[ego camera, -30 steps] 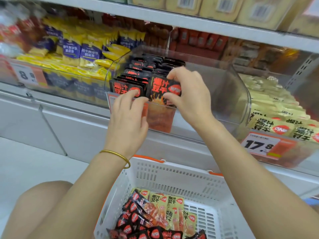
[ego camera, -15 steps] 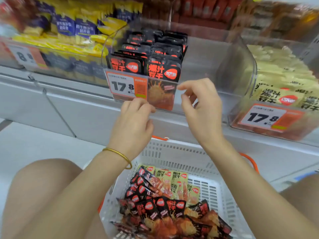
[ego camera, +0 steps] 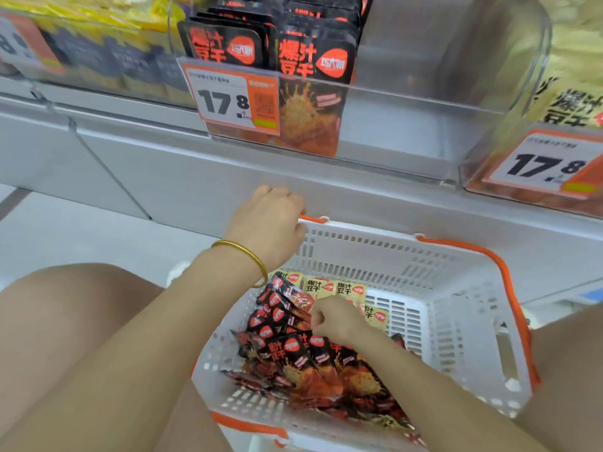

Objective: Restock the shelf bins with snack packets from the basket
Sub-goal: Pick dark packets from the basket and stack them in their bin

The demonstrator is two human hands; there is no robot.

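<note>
A white basket [ego camera: 456, 321] with orange handles sits below the shelf, between my knees. It holds a pile of black snack packets [ego camera: 293, 360] and a few yellow packets [ego camera: 346, 288] toward the back. My right hand [ego camera: 332, 318] is down in the basket, fingers curled into the black packets. My left hand [ego camera: 270, 223], with a gold bangle on the wrist, curls over the basket's far left corner, its fingertips hidden. Above, a clear shelf bin [ego camera: 424, 102] holds upright rows of black packets [ego camera: 313, 57] on its left side.
A 17.8 price tag [ego camera: 228, 99] hangs on the clear bin's front. Another bin [ego camera: 571, 102] with yellow packets stands to the right, and a bin [ego camera: 98, 60] of blue and yellow packs to the left. The grey shelf edge [ego camera: 391, 190] juts out above the basket.
Both hands came down from the shelf bin to the basket. The right hand went into the packet pile and the left to the basket's far corner. The view tilted downward.
</note>
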